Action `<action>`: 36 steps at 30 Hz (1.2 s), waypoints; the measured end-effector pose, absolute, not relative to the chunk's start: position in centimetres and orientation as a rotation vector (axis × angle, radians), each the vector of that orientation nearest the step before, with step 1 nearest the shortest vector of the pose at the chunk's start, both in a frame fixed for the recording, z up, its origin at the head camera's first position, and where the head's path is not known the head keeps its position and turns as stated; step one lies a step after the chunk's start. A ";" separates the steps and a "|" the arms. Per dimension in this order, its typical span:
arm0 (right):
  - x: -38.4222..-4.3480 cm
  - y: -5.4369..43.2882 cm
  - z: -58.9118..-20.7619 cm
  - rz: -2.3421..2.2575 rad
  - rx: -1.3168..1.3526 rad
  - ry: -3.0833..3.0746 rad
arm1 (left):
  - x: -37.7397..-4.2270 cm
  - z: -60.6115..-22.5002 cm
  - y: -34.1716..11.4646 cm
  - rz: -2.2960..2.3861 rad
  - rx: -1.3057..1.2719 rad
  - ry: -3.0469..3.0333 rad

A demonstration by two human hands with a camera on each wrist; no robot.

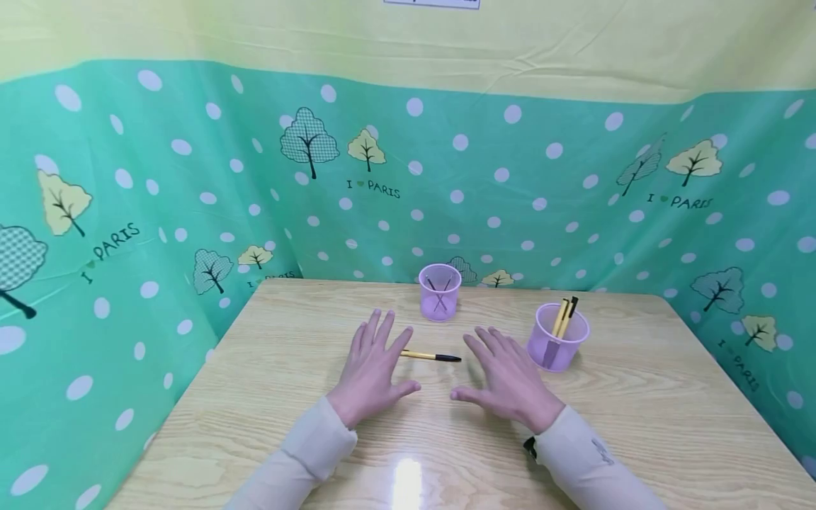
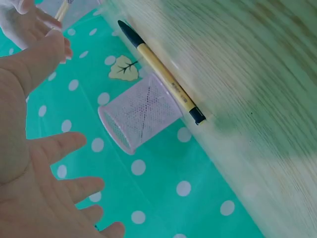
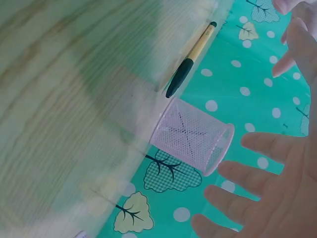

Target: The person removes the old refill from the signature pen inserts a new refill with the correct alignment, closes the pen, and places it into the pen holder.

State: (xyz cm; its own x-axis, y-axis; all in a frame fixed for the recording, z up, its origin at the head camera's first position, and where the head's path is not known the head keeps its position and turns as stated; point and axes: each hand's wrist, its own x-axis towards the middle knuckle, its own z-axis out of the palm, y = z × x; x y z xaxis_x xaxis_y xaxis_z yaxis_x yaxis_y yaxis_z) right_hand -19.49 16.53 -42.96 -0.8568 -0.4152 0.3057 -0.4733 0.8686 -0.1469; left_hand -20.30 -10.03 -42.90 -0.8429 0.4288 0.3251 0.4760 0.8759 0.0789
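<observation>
A yellow pen with black ends [image 1: 430, 357] lies on the table, just beyond and between the two hands. My left hand [image 1: 375, 370] hovers or rests with fingers spread; its index fingertip overlaps the pen's left end in the head view. In the left wrist view the same pen [image 2: 166, 74] lies apart from the fingers. My right hand [image 1: 510, 379] also has its fingers extended and holds nothing. Past the pen stands a purple mesh pen cup [image 1: 439, 301], upright. Beside the right hand is a second purple cup [image 1: 551, 354], with yellow-and-black pens [image 1: 564, 319] leaning in it.
The light wooden table [image 1: 287, 333] ends at the back against a green dotted curtain [image 1: 484, 177], which also hangs along both sides. Light glares off the table's near part.
</observation>
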 end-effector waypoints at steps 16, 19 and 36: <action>-20.8 15.6 -43.4 0.417 0.677 -2.833 | -21.6 -43.1 -9.5 -0.204 -0.724 -2.786; -21.0 15.4 -43.5 0.417 0.673 -2.853 | -21.9 -43.0 -9.3 -0.213 -0.730 -2.788; -22.3 14.6 -43.4 0.350 0.655 -2.904 | -23.1 -42.9 -9.1 -0.298 -0.744 -2.836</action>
State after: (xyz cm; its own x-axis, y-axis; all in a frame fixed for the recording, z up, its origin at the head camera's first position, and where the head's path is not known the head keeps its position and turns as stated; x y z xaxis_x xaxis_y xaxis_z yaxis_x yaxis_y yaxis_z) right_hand -22.30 14.61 -43.36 -0.8945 -0.4045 0.1901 -0.4381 0.8778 -0.1935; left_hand -23.09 -9.12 -42.92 -0.8548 0.4618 0.2367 0.5009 0.8535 0.1437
